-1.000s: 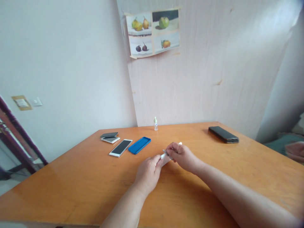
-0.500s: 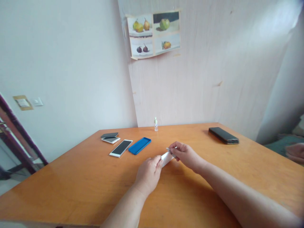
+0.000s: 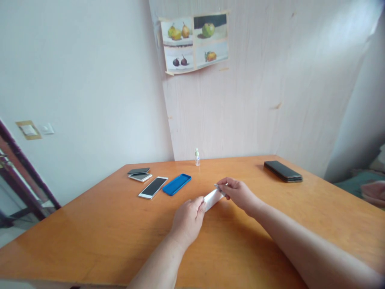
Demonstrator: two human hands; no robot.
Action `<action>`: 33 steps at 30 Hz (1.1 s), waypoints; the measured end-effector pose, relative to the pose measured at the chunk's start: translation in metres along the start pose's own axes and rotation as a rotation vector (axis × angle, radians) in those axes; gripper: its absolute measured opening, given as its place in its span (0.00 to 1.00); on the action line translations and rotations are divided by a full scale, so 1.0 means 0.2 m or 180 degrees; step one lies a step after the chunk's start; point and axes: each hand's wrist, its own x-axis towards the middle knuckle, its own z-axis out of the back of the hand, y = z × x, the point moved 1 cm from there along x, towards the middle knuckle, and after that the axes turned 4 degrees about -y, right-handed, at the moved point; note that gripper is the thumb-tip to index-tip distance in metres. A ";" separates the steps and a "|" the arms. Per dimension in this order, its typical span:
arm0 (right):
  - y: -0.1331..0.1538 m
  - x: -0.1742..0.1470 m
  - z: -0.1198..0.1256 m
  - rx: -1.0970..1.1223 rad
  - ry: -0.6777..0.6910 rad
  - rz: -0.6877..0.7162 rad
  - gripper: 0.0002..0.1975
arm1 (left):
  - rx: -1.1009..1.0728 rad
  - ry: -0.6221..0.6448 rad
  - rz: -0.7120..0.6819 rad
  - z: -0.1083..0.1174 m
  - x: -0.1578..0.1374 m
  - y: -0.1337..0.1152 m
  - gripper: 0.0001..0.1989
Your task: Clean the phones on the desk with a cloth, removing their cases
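Note:
A flat white slab, by its shape a phone [image 3: 212, 199], is held tilted above the table. My left hand [image 3: 189, 218] is closed round its near end. At the far end, my right hand [image 3: 236, 192] is closed in a pinch on a small greyish-white piece, perhaps a folded cloth or wipe [image 3: 221, 190], pressed against the phone's surface. To the left of my hands lie a blue phone case [image 3: 177, 184] and a white phone with a black screen [image 3: 153, 187].
Farther left, a dark flat piece [image 3: 138, 171] rests on a white phone [image 3: 140, 177]. A small clear bottle [image 3: 197, 157] stands at the table's back edge. Black stacked phones or cases [image 3: 283, 171] lie at right. Another person's hand [image 3: 373, 192] shows at the right edge.
My right hand has slid slightly away from me along the phone, baring more of its white surface. My left hand keeps its place.

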 end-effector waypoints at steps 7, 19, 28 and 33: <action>0.06 -0.11 -0.16 -0.0057 0.0707 0.0505 0.11 | -0.0308 0.0028 -0.0074 0.01 0.00 -0.01 0.18; 0.04 -0.06 -0.06 -0.0432 0.0160 0.0405 0.12 | -0.0086 0.0019 0.0006 0.00 0.00 0.00 0.16; 0.05 -0.04 -0.03 -0.0826 0.0105 0.0518 0.12 | -0.0114 0.0051 0.0038 0.01 0.00 0.00 0.16; -0.03 0.05 0.09 -0.0876 -0.0501 0.0217 0.13 | -0.0040 0.0089 0.0005 0.01 0.00 -0.01 0.16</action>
